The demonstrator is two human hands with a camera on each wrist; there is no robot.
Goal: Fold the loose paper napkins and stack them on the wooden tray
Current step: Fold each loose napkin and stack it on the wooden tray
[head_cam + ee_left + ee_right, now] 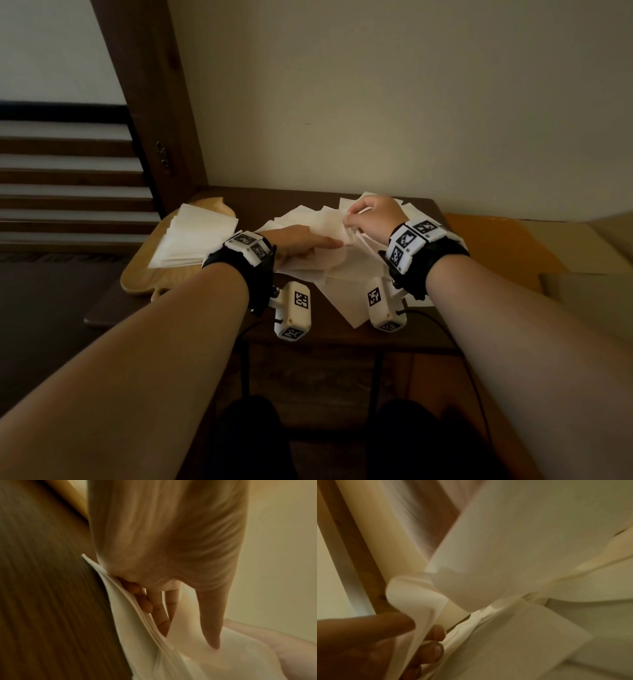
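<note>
A light wooden tray (140,277) lies at the left end of the dark table and carries a stack of folded white napkins (195,236). Loose white napkins (346,274) are heaped in the middle of the table. My left hand (318,245) lies on that heap with its fingers stretched out to the right. In the left wrist view its thumb (211,628) presses a sheet while the fingers (154,608) rest against the napkin edges (130,615). My right hand (349,219) pinches one napkin (419,608) between its thumb (368,628) and fingertips (435,631), lifted above the back of the heap.
A plain wall stands right behind the table. At the back left is a dark wooden post (154,113), with horizontal slats (68,171) beside it. An orange surface (496,240) adjoins the table on the right. Some napkins reach toward the table's front edge (342,337).
</note>
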